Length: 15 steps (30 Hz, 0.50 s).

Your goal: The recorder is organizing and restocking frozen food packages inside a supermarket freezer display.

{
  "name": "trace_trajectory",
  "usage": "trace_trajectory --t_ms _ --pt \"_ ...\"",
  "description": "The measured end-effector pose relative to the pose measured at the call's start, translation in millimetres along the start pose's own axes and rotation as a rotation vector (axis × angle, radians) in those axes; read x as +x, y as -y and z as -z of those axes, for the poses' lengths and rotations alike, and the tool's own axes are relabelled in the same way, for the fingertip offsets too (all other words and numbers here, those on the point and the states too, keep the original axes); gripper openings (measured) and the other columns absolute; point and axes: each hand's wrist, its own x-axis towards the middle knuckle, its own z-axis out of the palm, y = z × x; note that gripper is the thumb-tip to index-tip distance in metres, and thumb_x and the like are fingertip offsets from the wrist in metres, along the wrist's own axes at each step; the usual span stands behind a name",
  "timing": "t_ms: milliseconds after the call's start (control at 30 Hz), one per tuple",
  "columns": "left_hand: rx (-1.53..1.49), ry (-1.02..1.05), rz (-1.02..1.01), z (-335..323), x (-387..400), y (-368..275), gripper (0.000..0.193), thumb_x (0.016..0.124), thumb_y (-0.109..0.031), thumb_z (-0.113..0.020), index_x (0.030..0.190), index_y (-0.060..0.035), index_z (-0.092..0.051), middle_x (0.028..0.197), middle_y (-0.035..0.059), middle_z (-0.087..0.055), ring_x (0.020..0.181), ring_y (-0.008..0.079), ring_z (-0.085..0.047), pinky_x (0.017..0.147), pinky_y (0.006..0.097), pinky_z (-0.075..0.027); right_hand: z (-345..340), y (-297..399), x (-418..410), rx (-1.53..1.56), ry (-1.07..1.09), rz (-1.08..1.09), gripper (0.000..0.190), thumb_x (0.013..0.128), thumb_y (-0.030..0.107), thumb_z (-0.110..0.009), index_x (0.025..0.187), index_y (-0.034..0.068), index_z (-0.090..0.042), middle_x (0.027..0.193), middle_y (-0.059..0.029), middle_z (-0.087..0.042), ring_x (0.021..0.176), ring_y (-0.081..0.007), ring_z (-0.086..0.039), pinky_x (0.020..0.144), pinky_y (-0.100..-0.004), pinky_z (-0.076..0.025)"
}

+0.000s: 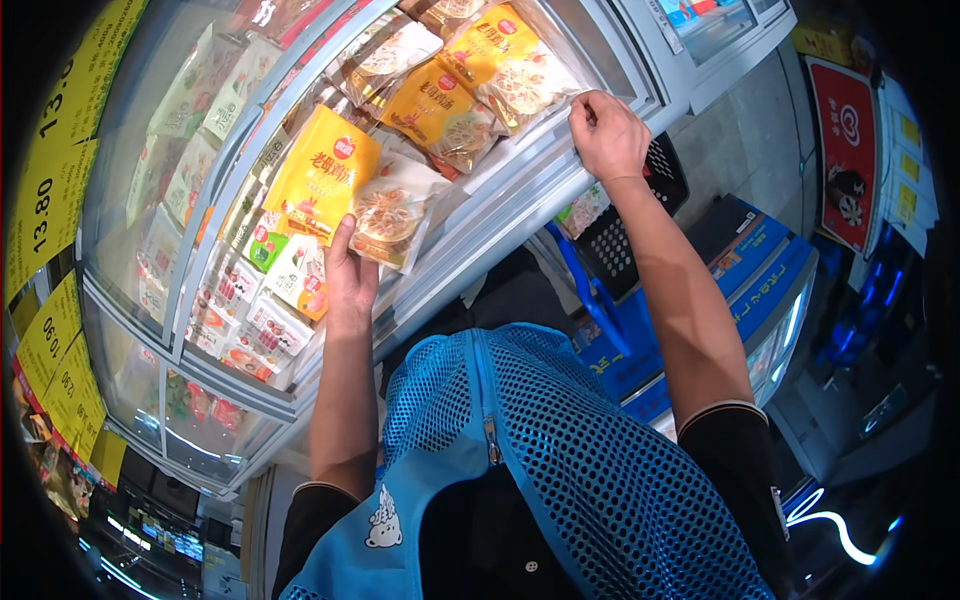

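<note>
My left hand (352, 274) grips the lower edge of a yellow and clear food packet (322, 172), thumb on top, inside an open-topped display freezer. Noodles or a similar food show through the packet's clear half. My right hand (611, 135), fingers curled, rests on the freezer's front rim (487, 232); whether it holds anything there cannot be seen. Between the hands lie more yellow packets (431, 109) of the same kind. White food packets (277, 330) are stacked below my left hand.
A curved sliding glass lid (217, 187) covers the freezer's left part. Yellow price tags (45, 202) hang at the far left. A black perforated basket (622, 247) with a blue handle (589, 289) stands beyond the rim, a packet inside. Blue-sided freezers (757, 277) stand at right.
</note>
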Motion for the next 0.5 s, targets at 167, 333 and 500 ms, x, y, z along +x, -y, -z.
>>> trace_trajectory --t_ms 167,333,500 --pt "-0.074 0.157 0.055 -26.6 29.8 38.0 0.054 0.098 -0.011 -0.07 0.147 -0.0026 -0.05 0.141 0.0105 -0.063 0.133 0.0247 -0.058 0.118 0.0461 -0.044 1.3 0.7 1.5 -0.006 0.001 -0.011 0.017 0.093 0.03 -0.067 0.091 0.014 -0.073 0.084 -0.0046 -0.072 0.083 -0.0283 -0.071 0.076 -0.0421 -0.056" --pt "-0.014 0.236 -0.028 -67.9 45.5 63.4 0.057 0.095 -0.007 -0.071 0.147 -0.0038 -0.048 0.14 0.0093 -0.061 0.13 0.0236 -0.059 0.117 0.0443 -0.045 -0.2 5.8 1.4 0.03 0.01 -0.025 0.015 0.092 0.028 -0.066 0.086 0.015 -0.073 0.079 -0.0026 -0.072 0.083 -0.0279 -0.072 0.078 -0.0439 -0.056" --pt "0.015 0.14 -0.036 -61.2 23.7 65.9 0.071 0.091 -0.014 -0.075 0.152 -0.0061 -0.041 0.146 0.0107 -0.058 0.137 0.0287 -0.056 0.119 0.0513 -0.043 -0.4 3.3 1.3 0.032 0.008 -0.005 0.015 0.092 0.027 -0.067 0.085 0.015 -0.072 0.079 -0.0023 -0.072 0.083 -0.0278 -0.071 0.078 -0.0436 -0.055"
